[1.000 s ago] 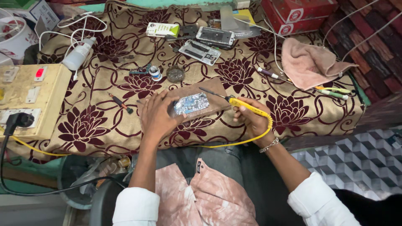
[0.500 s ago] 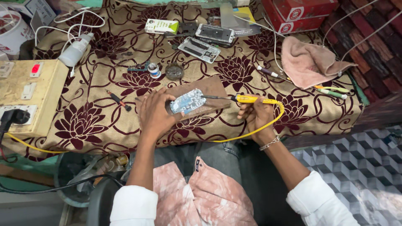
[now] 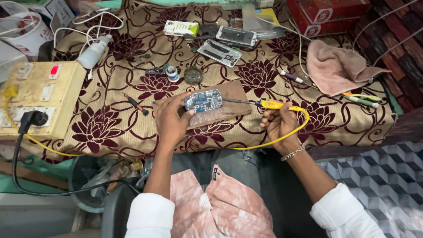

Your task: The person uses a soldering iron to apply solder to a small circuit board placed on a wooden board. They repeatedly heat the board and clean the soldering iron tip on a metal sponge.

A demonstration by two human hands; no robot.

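Note:
My left hand point(image 3: 171, 120) holds a small blue circuit board point(image 3: 203, 100) tilted up over a brown wooden block point(image 3: 229, 105) on the flower-patterned cloth. My right hand point(image 3: 279, 124) grips a yellow-handled soldering iron point(image 3: 274, 105), its dark tip touching the board's right edge. The iron's yellow cord point(image 3: 282, 137) loops down off the table's front edge and runs left.
Opened phones point(image 3: 235, 37) point(image 3: 219, 53), a white box point(image 3: 180, 28), a solder spool point(image 3: 172, 74), a round tin point(image 3: 193, 76) and a small screwdriver point(image 3: 135, 104) lie behind. A yellowed switch box point(image 3: 39, 98) stands left, a pink cloth point(image 3: 335, 67) and red boxes point(image 3: 328, 16) right.
The circuit board has stayed in my left hand while my right hand has shifted the soldering iron slightly, keeping its tip at the board's right edge.

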